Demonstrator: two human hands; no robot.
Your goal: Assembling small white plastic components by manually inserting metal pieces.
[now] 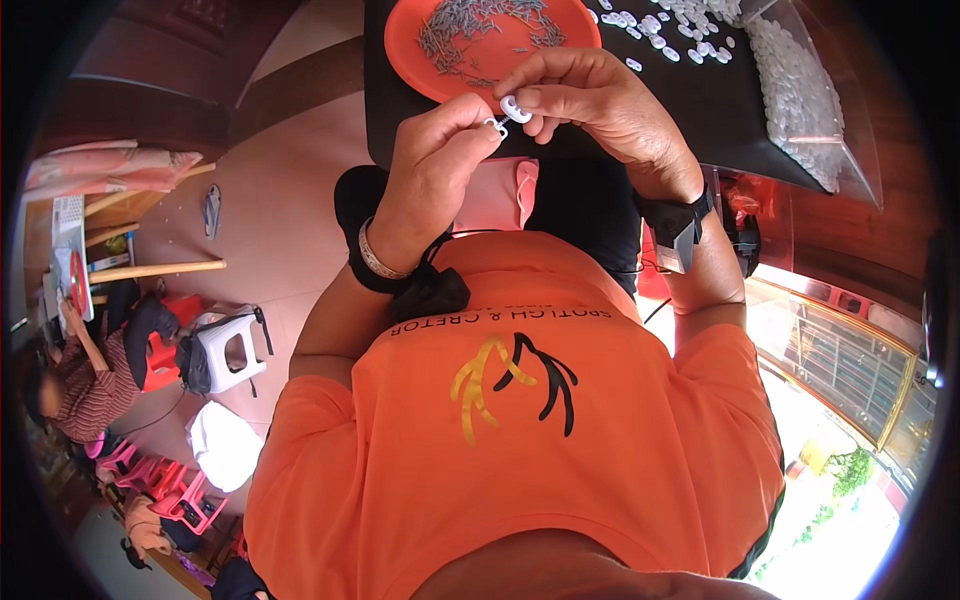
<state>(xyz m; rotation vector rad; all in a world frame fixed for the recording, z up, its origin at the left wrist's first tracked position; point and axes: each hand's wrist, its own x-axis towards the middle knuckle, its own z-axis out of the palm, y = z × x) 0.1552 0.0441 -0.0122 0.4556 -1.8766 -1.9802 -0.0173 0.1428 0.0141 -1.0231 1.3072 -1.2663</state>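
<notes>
2 hands: both met just above the near edge of the black table, fingertips almost touching each other.
Right hand (pixel 590 100): thumb and forefinger were pressed together on a small white plastic clip (pixel 515 107), a ring-shaped piece held at its rim.
Left hand (pixel 435 165): fingertips were pinched on a tiny metal piece (pixel 494 124) touching the clip's lower left side (too small to tell its exact shape).
Clip position: it sat between the 2 hands, in front of the orange tray and above the table edge.
Left wrist: it carried a pale beaded bracelet (pixel 375 255) and a dark band.
Right wrist: it carried a black strap with a small boxy device (pixel 680 235).
Orange tray (pixel 420 50): round, it lay on the table just beyond the hands and held a scatter of thin grey metal pins (pixel 480 25).
Black table (pixel 700 110): more white clips (pixel 670 30) lay loose on it to the right of the tray, with a clear bag of white pieces (pixel 800 90) further right.
Lap: a pink cloth (pixel 495 195) lay below the hands.
Far left: another person in a striped top (pixel 85 390) sat well apart, near a white stool (pixel 230 350).
</notes>
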